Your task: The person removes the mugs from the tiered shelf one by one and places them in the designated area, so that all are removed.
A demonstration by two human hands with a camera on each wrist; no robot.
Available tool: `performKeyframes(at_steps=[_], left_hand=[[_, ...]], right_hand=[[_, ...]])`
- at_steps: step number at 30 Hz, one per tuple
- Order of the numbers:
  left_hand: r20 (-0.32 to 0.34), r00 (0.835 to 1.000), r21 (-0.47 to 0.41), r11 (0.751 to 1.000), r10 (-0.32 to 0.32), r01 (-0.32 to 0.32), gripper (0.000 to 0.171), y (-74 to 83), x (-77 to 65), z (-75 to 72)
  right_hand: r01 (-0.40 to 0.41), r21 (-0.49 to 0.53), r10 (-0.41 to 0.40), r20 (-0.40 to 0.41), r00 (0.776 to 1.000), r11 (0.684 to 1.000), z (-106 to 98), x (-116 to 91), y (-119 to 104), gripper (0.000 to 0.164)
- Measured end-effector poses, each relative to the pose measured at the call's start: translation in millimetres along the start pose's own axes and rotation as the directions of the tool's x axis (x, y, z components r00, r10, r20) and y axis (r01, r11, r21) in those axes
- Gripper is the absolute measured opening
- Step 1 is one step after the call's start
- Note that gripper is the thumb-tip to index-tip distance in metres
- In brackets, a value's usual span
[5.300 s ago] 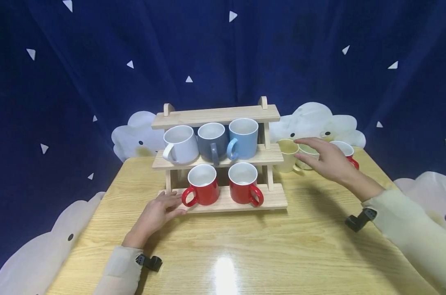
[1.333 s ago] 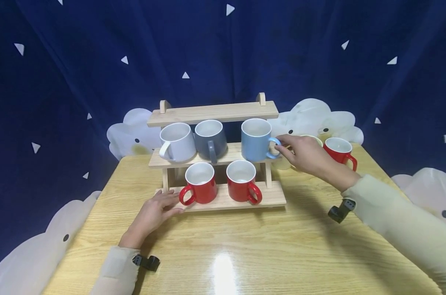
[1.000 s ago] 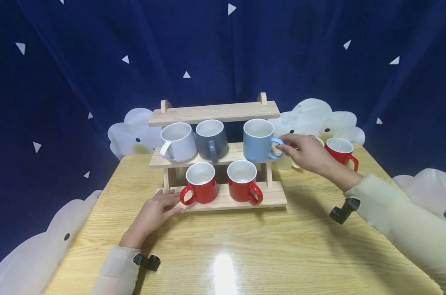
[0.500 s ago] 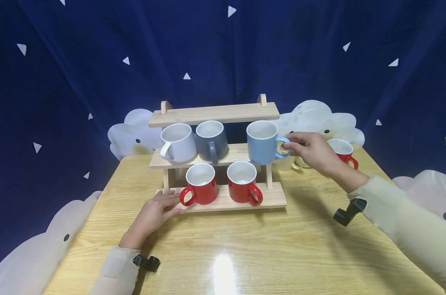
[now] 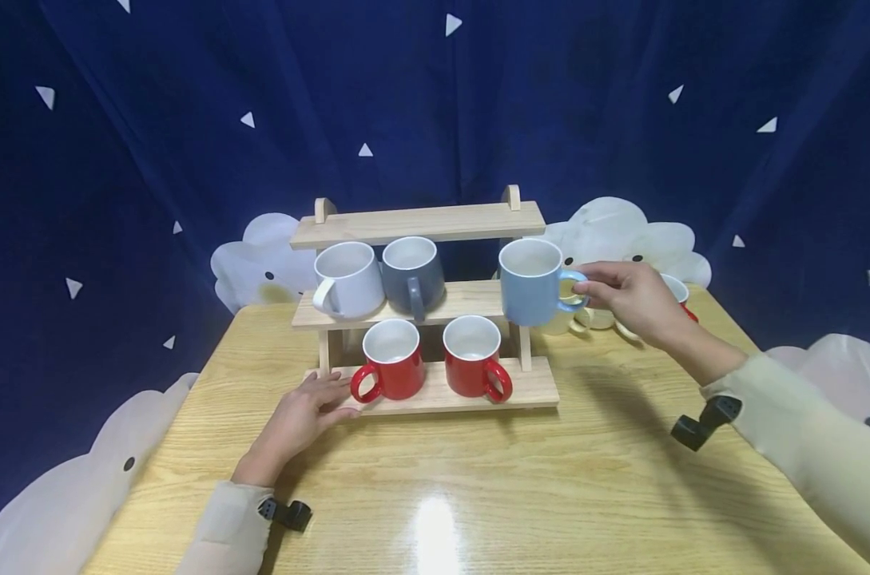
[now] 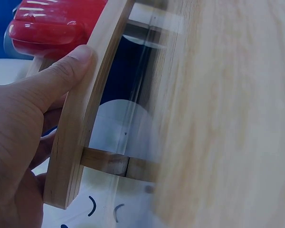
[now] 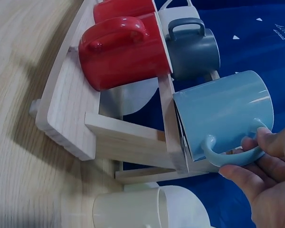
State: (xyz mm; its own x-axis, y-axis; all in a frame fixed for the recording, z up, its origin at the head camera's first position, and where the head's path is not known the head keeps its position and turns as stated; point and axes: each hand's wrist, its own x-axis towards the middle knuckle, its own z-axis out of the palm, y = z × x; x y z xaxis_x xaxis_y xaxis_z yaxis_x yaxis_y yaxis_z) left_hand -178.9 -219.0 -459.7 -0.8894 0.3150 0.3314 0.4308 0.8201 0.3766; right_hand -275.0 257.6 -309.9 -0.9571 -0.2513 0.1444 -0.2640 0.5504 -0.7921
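Note:
My right hand pinches a light blue mug by its handle, thumb against fingers. The mug is upright at the right end of the middle shelf, its base overlapping the shelf edge in the right wrist view. On that shelf stand a white mug and a dark grey mug. Two red mugs, the left one and the right one, stand on the bottom shelf. My left hand grips the left end of the wooden rack's bottom shelf, its thumb along the front edge.
The rack's top shelf bears no mug. Behind my right hand, on the wooden table, stand a pale yellow mug and a partly hidden red mug. A dark blue curtain hangs behind the table.
Earlier the light blue mug stood beside the dark grey one and my right hand was empty. The right hand has since taken its handle and moved it rightward. My left hand stays put.

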Motion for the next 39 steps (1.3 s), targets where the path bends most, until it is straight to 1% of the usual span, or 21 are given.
performKeyframes(at_steps=[3, 6, 9, 13, 19, 25, 29, 36, 38, 39], left_hand=[[0.002, 1.0, 0.002, 1.0, -0.008, 0.008, 0.047, 0.6, 0.3, -0.1], [-0.003, 1.0, 0.005, 1.0, -0.006, 0.006, 0.047, 0.2, 0.7, 0.2], [-0.011, 1.0, 0.004, 1.0, 0.011, -0.011, 0.047, -0.6, 1.0, 0.9], [-0.022, 1.0, 0.004, 1.0, 0.017, -0.017, 0.047, -1.8, -0.1, 2.2], [-0.031, 0.999, 0.007, 1.0, 0.023, -0.023, 0.048, -2.2, -1.7, 2.8], [-0.023, 0.999, 0.001, 1.0, 0.032, -0.032, 0.048, -2.9, 1.0, 2.3], [-0.02, 0.999, -0.006, 1.0, 0.026, -0.026, 0.048, -2.5, 1.5, 2.1], [-0.023, 0.999, -0.009, 1.0, 0.027, -0.028, 0.047, -2.3, 1.7, 2.4], [-0.027, 0.999, -0.009, 0.999, 0.03, -0.031, 0.047, -1.7, 1.6, 2.1], [-0.028, 0.999, -0.008, 0.999, 0.032, -0.032, 0.046, -1.7, 1.7, 2.3]], right_hand=[[0.002, 0.007, -0.002, -0.024, 1.0, 1.0, -4, -3, 4, 0.035], [0.004, 0.035, -0.002, -0.043, 0.999, 0.999, -8, -6, 9, 0.036], [0.003, 0.029, -0.001, -0.07, 0.998, 1.0, -13, -10, 14, 0.038], [0.0, 0.013, 0.002, -0.107, 0.994, 1.0, -19, -14, 18, 0.045], [-0.012, 0.064, 0.02, -0.123, 0.992, 0.998, -30, -20, 26, 0.05], [-0.029, 0.042, 0.036, -0.177, 0.983, 0.999, -44, -28, 36, 0.049], [-0.027, 0.073, 0.042, -0.218, 0.975, 0.997, -53, -32, 45, 0.048], [-0.064, 0.151, 0.104, -0.275, 0.956, 0.986, -71, -37, 62, 0.05], [-0.059, 0.183, 0.113, -0.299, 0.948, 0.981, -75, -39, 67, 0.043], [-0.048, 0.228, 0.12, -0.312, 0.942, 0.972, -77, -39, 70, 0.038]])
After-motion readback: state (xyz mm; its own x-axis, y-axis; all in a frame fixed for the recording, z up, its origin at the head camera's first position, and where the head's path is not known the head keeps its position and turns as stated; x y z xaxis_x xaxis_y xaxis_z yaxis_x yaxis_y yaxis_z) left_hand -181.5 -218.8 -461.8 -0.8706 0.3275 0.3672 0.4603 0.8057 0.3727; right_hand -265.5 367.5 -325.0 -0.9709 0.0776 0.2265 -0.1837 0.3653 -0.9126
